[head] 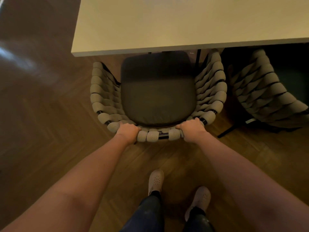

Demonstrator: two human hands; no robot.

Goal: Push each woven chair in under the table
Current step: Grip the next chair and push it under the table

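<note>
Head view: the woven chair (211, 91) is gripped at the top rail of its back by both hands, the left hand (128, 131) and the right hand (192, 129) each curled round the padded rim. Only the front edge of its dark seat cushion (158, 97) is covered by the pale surface (184, 22). A second woven chair (264, 91) is seen just to the right, seemingly further under, though shadow hides its front.

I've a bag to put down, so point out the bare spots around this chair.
The pale tabletop is bare. The floor lies open left of the held woven chair, and between its back rail and the shoes. Crowded: left hand and right hand grip the rail, and the second woven chair stands close on the right.
</note>
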